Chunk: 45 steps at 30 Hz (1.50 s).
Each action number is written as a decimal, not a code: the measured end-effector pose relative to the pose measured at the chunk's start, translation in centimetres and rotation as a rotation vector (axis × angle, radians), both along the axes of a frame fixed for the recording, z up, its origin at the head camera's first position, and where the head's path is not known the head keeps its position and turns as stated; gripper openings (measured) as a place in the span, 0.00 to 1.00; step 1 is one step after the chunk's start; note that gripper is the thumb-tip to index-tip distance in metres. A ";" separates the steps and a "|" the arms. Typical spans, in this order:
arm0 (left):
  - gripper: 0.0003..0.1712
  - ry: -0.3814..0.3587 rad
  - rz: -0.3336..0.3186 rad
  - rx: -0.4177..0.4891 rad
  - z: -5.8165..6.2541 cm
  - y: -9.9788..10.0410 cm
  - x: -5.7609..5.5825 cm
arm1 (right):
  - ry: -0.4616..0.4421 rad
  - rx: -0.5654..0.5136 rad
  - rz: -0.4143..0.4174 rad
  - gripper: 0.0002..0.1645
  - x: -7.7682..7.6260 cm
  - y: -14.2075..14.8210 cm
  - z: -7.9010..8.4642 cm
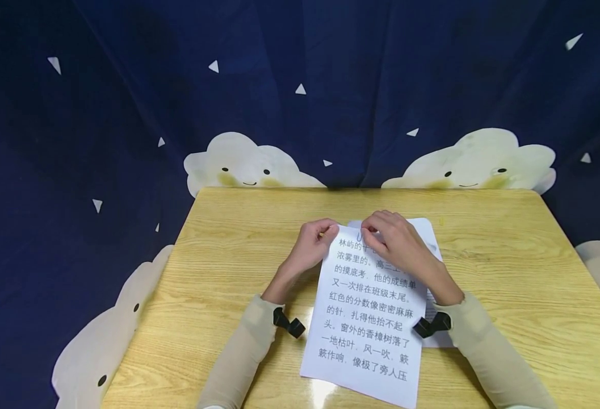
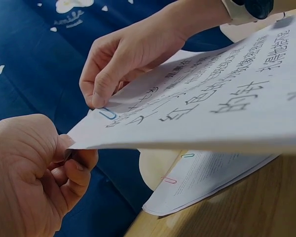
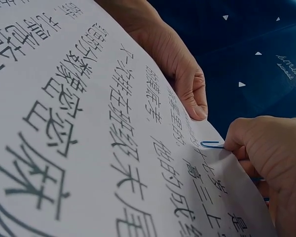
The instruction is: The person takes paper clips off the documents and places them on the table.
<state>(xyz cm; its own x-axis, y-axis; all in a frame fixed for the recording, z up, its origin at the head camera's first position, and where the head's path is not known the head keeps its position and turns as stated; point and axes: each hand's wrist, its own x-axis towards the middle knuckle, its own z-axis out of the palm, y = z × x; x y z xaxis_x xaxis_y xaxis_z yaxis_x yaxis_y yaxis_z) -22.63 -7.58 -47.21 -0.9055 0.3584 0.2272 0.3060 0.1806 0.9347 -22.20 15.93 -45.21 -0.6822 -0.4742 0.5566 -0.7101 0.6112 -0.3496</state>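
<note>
A sheet of paper (image 1: 366,318) with large printed Chinese characters is held up at a tilt. My left hand (image 1: 313,241) pinches its top left corner between thumb and fingers. At the top edge, a blue paper clip (image 2: 107,113) sits on the sheet. My right hand (image 1: 399,241) pinches the end of this clip at the paper's edge, as the right wrist view shows. Beneath lies another stack of paper (image 2: 202,185) with small print, bearing a red paper clip (image 2: 168,180) and a green paper clip (image 2: 187,155). The raised sheet hides much of that stack in the head view.
Everything is over a light wooden table (image 1: 218,272). A dark blue curtain (image 1: 300,113) with white triangles and smiling clouds hangs behind the table's far edge. Black camera mounts (image 1: 289,324) are strapped to both sleeved wrists.
</note>
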 end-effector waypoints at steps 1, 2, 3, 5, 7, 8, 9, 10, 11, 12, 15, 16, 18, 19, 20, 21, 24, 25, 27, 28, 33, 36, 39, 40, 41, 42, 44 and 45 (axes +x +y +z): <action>0.14 0.001 0.000 -0.001 0.0 0.0 0.0 | -0.001 0.000 -0.001 0.05 0.0 0.0 0.0; 0.14 0.002 0.000 -0.003 0.0 0.0 0.1 | -0.003 0.000 -0.001 0.05 0.0 0.0 0.0; 0.14 0.002 0.002 -0.004 0.0 0.0 0.1 | -0.004 0.000 -0.002 0.05 0.1 -0.1 0.1; 0.14 0.000 0.004 -0.005 0.0 0.0 0.1 | -0.006 -0.001 -0.004 0.05 0.1 -0.1 0.1; 0.14 -0.002 0.005 -0.002 0.0 0.0 0.1 | -0.006 -0.005 -0.006 0.05 0.1 -0.1 0.1; 0.14 -0.005 0.005 0.000 0.0 0.0 0.1 | -0.007 -0.009 -0.006 0.05 0.1 -0.1 0.1; 0.14 -0.006 0.004 0.001 0.0 0.0 0.1 | -0.007 -0.014 -0.008 0.05 0.1 -0.2 0.1; 0.14 -0.006 0.003 0.001 0.0 0.0 0.1 | -0.007 -0.017 -0.009 0.05 0.1 -0.2 0.1; 0.14 -0.005 0.001 0.001 0.0 0.0 0.1 | -0.005 -0.022 -0.011 0.05 0.1 -0.1 0.1; 0.14 -0.006 0.001 0.000 0.0 0.0 0.1 | -0.004 -0.025 -0.015 0.05 0.1 -0.1 0.0; 0.15 -0.008 -0.002 0.001 0.0 0.0 0.1 | -0.005 -0.033 -0.023 0.05 0.0 -0.1 0.0; 0.15 -0.010 -0.003 0.002 0.0 0.0 0.2 | -0.006 -0.034 -0.026 0.05 0.1 -0.1 -0.1; 0.15 -0.010 -0.002 0.001 0.0 0.1 0.2 | -0.012 -0.038 -0.031 0.05 0.1 -0.1 -0.1; 0.15 -0.010 -0.002 0.001 0.0 0.1 0.2 | -0.017 -0.039 -0.035 0.05 0.1 -0.1 -0.1; 0.15 -0.007 -0.002 -0.001 -0.1 0.1 0.1 | -0.021 -0.041 -0.037 0.06 0.2 -0.1 -0.1; 0.15 -0.005 -0.002 -0.002 -0.1 0.1 0.1 | -0.023 -0.043 -0.040 0.06 0.2 -0.1 -0.1; 0.15 0.005 0.001 -0.009 -0.1 0.1 0.0 | -0.027 -0.053 -0.044 0.05 0.2 -0.1 -0.1; 0.15 0.006 0.002 -0.009 -0.1 0.1 0.0 | -0.027 -0.056 -0.043 0.05 0.2 -0.1 -0.1; 0.14 0.000 0.005 -0.005 -0.1 0.1 0.1 | -0.022 -0.062 -0.038 0.05 0.2 -0.1 0.0; 0.14 -0.004 0.006 -0.003 0.0 0.1 0.1 | -0.018 -0.064 -0.035 0.05 0.2 -0.1 0.0; 0.14 -0.021 0.014 0.001 0.2 0.1 0.3 | -0.012 -0.070 -0.024 0.06 0.1 0.0 0.1; 0.14 -0.019 0.019 -0.004 0.2 0.0 0.3 | -0.024 -0.073 -0.023 0.06 0.1 -0.1 0.1; 0.14 -0.014 0.020 -0.007 0.2 0.0 0.3 | -0.034 -0.078 -0.022 0.06 0.2 -0.1 0.2; 0.14 -0.013 0.020 -0.007 0.2 0.0 0.3 | -0.035 -0.080 -0.021 0.06 0.2 -0.1 0.2; 0.14 -0.011 0.020 -0.007 0.2 0.0 0.2 | -0.035 -0.082 -0.021 0.06 0.2 -0.1 0.2; 0.14 -0.010 0.020 -0.008 0.2 0.0 0.2 | -0.035 -0.084 -0.020 0.06 0.2 -0.1 0.3; 0.14 -0.009 0.019 -0.007 0.2 0.0 0.2 | -0.037 -0.087 -0.019 0.06 0.3 -0.1 0.3; 0.14 -0.007 0.020 -0.007 0.2 0.0 0.2 | -0.037 -0.088 -0.018 0.07 0.3 -0.1 0.3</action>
